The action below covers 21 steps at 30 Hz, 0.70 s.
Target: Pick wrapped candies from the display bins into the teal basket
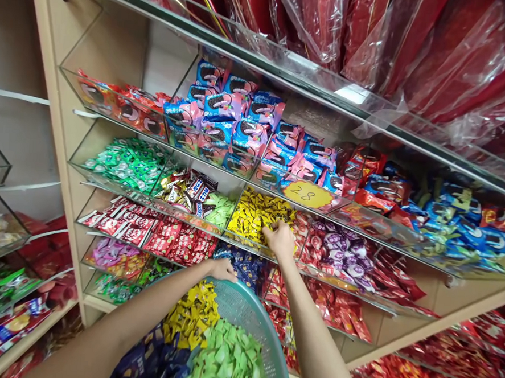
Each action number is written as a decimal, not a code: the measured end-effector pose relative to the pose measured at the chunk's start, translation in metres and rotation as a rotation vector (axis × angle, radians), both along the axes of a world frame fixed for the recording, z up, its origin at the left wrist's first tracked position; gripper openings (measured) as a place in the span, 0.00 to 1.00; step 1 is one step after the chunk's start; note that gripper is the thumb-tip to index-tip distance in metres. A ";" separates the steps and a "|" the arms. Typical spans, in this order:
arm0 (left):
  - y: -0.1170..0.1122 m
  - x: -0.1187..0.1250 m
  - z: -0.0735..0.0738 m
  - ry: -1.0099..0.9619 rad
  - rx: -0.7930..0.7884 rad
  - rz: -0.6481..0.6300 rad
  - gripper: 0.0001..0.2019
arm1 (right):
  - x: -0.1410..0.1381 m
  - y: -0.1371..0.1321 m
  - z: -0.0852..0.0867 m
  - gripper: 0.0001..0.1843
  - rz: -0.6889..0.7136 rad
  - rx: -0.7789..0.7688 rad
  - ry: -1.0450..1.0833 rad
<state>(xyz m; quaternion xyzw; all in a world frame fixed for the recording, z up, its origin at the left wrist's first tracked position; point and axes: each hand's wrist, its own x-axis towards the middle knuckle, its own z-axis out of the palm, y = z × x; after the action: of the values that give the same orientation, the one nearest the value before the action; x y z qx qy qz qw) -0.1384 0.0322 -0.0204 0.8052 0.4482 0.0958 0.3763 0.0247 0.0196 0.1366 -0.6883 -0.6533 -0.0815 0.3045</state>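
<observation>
A green plastic basket [283,350] is below me, holding yellow-wrapped candies [191,313], green-wrapped candies [227,358] and dark blue packets [150,357]. My left hand [223,270] is closed on the basket's far rim. Up at the shelf, my right hand [281,240] is in a clear compartment of small yellow candies [255,212], touching them at the front right. Its fingers are curled, and whatever is between them is hidden. Light green candies [220,210] lie in the bin just left of the yellow ones.
Glass-fronted shelves surround the bins. Blue and pink cookie packs [223,104] fill the tier above, with a yellow price tag [307,193] on its front. Purple-wrapped candies [347,249] are to the right, red packets [183,239] below left. A glass shelf edge [285,71] crosses overhead.
</observation>
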 end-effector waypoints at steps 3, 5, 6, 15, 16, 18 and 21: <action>0.000 0.000 0.001 -0.005 -0.010 -0.007 0.18 | 0.001 -0.002 0.001 0.14 0.019 0.032 0.069; 0.000 0.000 0.003 0.004 -0.021 -0.013 0.18 | 0.003 -0.003 0.002 0.14 0.071 0.032 0.117; -0.001 0.000 0.003 0.009 -0.025 -0.013 0.18 | 0.003 -0.003 0.002 0.14 0.111 0.036 0.137; -0.002 0.000 0.004 -0.024 -0.039 0.004 0.20 | 0.004 -0.002 -0.001 0.17 0.427 0.147 0.260; -0.003 -0.001 0.005 -0.018 -0.040 0.001 0.20 | 0.004 -0.003 0.001 0.17 0.445 0.155 0.276; -0.003 -0.001 0.006 -0.004 -0.034 -0.011 0.19 | 0.003 -0.009 0.004 0.17 0.466 0.177 0.329; -0.003 -0.001 0.006 0.009 -0.002 -0.024 0.18 | -0.004 -0.034 0.004 0.16 0.471 0.247 0.431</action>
<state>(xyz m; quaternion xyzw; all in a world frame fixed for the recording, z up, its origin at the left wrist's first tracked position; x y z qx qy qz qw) -0.1397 0.0296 -0.0144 0.8106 0.4404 0.0872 0.3760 0.0205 -0.0146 0.1406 -0.4781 -0.7000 0.0600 0.5271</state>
